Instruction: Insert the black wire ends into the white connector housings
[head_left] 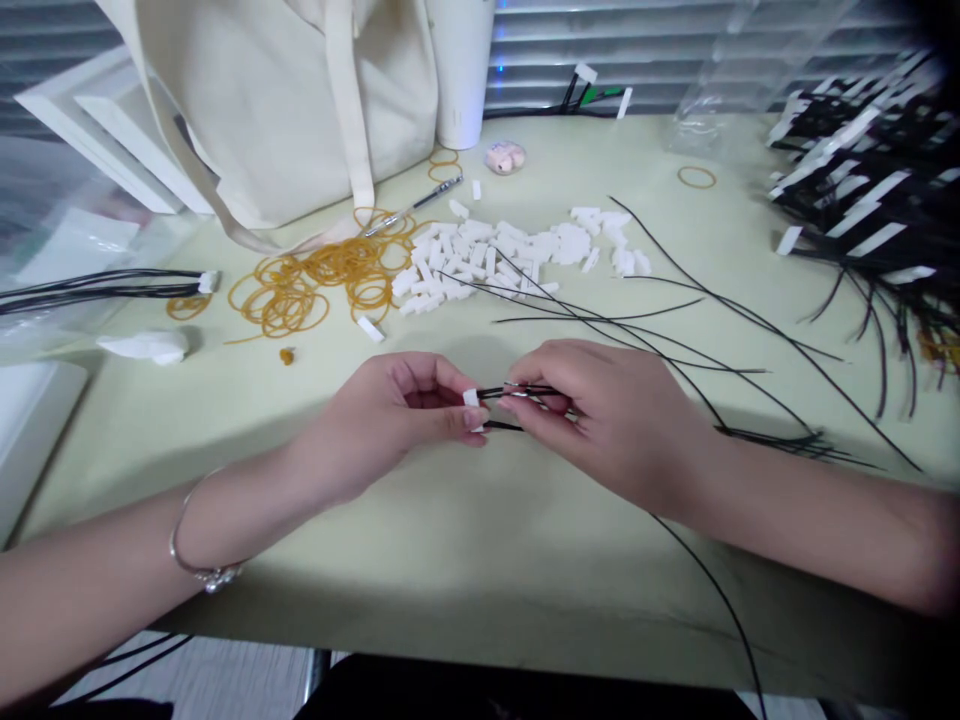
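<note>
Between thumb and fingers, my left hand (420,400) pinches a small white plastic connector (472,400) above the table. Black wires (504,426) run from the connector's right side toward my right hand (607,415). My right hand is closed on black wire close to the connector, with thumb and forefinger pressed together. A thin shiny tip shows at those fingertips. How many wires sit in the connector is hidden by my fingers. One long black wire (712,585) hangs from under my right hand past the table's front edge.
Behind my hands lie a heap of white connectors (480,255), tan rubber bands (330,275) and a pen (412,207). Loose black wires (645,330) cross the table at right. A stack of wired connectors (862,200) stands far right, a cloth bag (285,110) at back left.
</note>
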